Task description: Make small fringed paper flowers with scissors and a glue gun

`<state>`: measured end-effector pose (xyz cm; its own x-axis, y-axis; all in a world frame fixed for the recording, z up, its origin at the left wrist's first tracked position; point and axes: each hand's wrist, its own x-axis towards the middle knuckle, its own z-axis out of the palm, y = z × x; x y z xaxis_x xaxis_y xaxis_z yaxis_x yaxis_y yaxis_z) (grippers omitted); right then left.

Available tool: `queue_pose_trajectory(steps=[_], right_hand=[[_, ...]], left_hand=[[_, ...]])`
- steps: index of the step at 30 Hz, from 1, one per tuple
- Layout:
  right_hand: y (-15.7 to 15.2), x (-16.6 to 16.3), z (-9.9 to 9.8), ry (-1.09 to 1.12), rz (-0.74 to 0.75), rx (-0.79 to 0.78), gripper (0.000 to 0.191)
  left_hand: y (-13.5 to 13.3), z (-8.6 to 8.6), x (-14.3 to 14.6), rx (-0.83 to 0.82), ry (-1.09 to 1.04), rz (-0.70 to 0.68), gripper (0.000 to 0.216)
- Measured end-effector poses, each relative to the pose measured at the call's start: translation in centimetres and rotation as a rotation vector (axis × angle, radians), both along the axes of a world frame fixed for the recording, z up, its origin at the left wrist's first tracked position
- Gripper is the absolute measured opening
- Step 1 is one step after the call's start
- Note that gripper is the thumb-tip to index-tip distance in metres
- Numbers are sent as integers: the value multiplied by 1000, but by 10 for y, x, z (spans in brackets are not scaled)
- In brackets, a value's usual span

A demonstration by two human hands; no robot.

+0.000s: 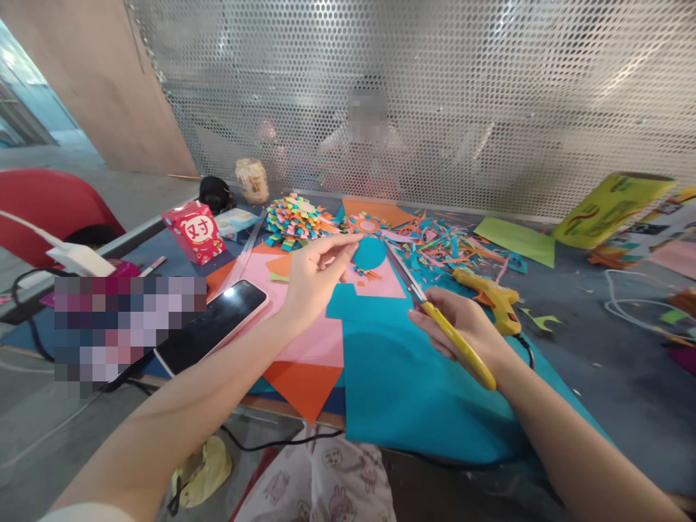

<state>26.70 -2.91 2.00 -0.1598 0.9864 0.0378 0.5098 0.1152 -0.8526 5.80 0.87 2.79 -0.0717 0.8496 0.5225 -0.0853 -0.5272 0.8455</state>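
Note:
Between the thumb and fingers of my left hand (318, 272) is the edge of a round blue paper disc (370, 254). My right hand (457, 322) grips yellow-handled scissors (443, 326), their blades pointing up and left beside the disc's right edge. Whether the blades touch the paper I cannot tell. Below my hands lies a large blue paper sheet (413, 384), with pink paper (320, 341) and an orange sheet (304, 384) to its left. Behind the disc sit a layered multicoloured paper flower (296, 221) and a smaller fringed paper piece with a pink centre (368, 225).
A yellow glue gun (497, 297) lies right of my right hand, near scattered paper strips (446, 243). On the left are a phone (217, 326), a red box (194, 232) and a jar (251, 181). A yellow tube (614, 210) and a perforated metal panel (435, 94) stand behind.

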Motion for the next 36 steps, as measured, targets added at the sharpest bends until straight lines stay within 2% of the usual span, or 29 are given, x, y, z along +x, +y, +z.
queue_pose_trajectory(steps=[10,16,20,24,27,36], right_hand=[[1,1,1,16,37,-9,50],[0,1,1,-19,22,0,50],[-1,1,1,-25,20,-26,51],[1,2,-1,-14,13,-20,50],[3,4,-4,11,30,-20,51],[2,1,0,21,43,-58,52]], left_hand=[[3,-7,0,92,74,47,14],[2,-5,0,108,85,40,14],[4,-4,1,-6,1,-13,17],[6,-6,4,-127,-46,-178,32],[4,-6,6,-182,-50,-269,27],[1,-3,6,-263,-44,-287,21]])
